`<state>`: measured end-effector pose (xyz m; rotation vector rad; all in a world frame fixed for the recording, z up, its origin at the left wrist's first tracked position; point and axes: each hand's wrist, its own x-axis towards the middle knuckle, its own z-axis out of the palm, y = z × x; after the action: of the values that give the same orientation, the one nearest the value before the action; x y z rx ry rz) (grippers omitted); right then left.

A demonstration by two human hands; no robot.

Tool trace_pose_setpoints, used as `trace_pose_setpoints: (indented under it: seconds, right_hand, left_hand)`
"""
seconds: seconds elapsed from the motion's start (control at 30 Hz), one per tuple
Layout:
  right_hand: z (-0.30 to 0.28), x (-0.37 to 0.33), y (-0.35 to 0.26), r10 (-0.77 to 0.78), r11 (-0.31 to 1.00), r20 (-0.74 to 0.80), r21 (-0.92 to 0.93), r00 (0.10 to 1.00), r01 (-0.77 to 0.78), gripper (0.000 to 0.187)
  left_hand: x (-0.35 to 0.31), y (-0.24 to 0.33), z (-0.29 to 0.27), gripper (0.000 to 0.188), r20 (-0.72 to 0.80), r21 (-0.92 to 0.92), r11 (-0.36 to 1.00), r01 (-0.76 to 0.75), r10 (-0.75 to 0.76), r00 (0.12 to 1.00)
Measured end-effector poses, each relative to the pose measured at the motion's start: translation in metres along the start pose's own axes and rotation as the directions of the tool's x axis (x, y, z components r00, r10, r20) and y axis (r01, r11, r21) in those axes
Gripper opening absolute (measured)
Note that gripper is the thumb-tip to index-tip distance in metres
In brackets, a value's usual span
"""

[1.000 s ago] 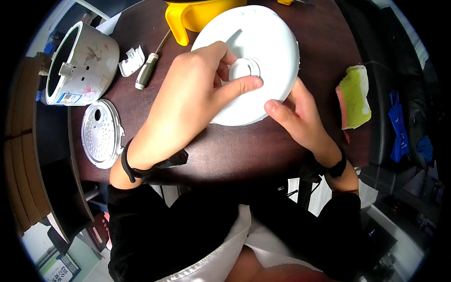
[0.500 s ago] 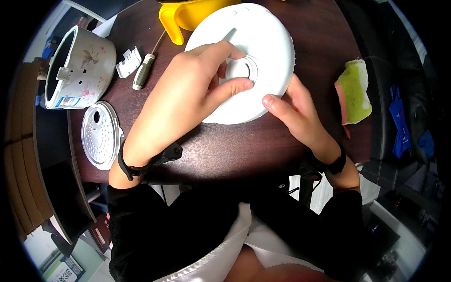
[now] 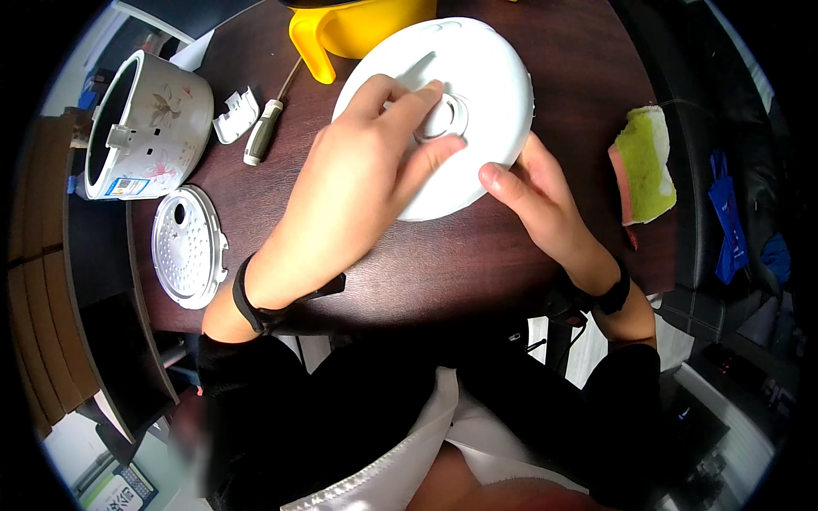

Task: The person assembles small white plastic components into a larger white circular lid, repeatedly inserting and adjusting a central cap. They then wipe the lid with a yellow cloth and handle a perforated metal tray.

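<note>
A white rice cooker lid (image 3: 494, 68) is tilted over the table in front of me. Its round steam vent cap (image 3: 438, 122) sits in the middle, beside a slot-like recess. My left hand (image 3: 362, 157) reaches across the lid, index finger and thumb spread around the cap's edge; the other fingers are bent and partly hidden. At the lid's near right rim, my right hand (image 3: 541, 196) grips it, thumb on top and fingers underneath, mostly out of sight.
To the left stand a flowered rice cooker body (image 3: 162, 128), a perforated inner lid (image 3: 189, 255), a small white plastic part (image 3: 237, 117) and a screwdriver (image 3: 264, 132). A yellow handled container (image 3: 366, 30) is behind the lid. A green and white cloth (image 3: 645, 166) lies right.
My left hand has shifted slightly right and its fingers have changed position around the vent cap. The lid has tilted and moved a little; my right hand keeps its rim grip.
</note>
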<state>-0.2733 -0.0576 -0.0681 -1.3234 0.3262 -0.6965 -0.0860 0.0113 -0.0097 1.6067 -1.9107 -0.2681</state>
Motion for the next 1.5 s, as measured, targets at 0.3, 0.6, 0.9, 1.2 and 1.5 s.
trace_pose_setpoints:
  seconds: [0.3, 0.6, 0.9, 1.2, 1.5]
  right_hand:
    - [0.012, 0.006, -0.007, -0.042, 0.999, -0.026, -0.016, 0.999, 0.041, 0.054]
    - [0.028, 0.038, -0.034, -0.211, 0.947, 0.107, -0.222, 0.972, 0.231, 0.05]
    - [0.049, 0.081, -0.012, -0.473, 0.765, 0.047, -0.472, 0.88, 0.437, 0.05]
    - [0.042, 0.09, -0.006, -0.504, 0.618, 0.046, -0.679, 0.863, 0.397, 0.046]
    - [0.039, 0.092, -0.011, -0.562, 0.471, 0.136, -0.758, 0.816, 0.451, 0.043]
  left_hand:
    - [-0.009, 0.014, -0.001, 0.091, 0.073, 0.162, 0.977, -0.137, 0.126, 0.989]
    - [-0.004, 0.004, -0.02, 0.067, -0.253, -0.09, 0.992, -0.085, 0.06, 0.966]
    - [0.0, -0.011, -0.045, 0.048, -0.083, -0.673, 0.714, 0.195, -0.334, 0.939]
    - [0.005, -0.025, -0.043, 0.033, 0.021, -0.81, 0.527, 0.258, -0.412, 0.911]
    - [0.005, -0.024, -0.04, 0.03, 0.014, -0.768, 0.574, 0.284, -0.428, 0.904]
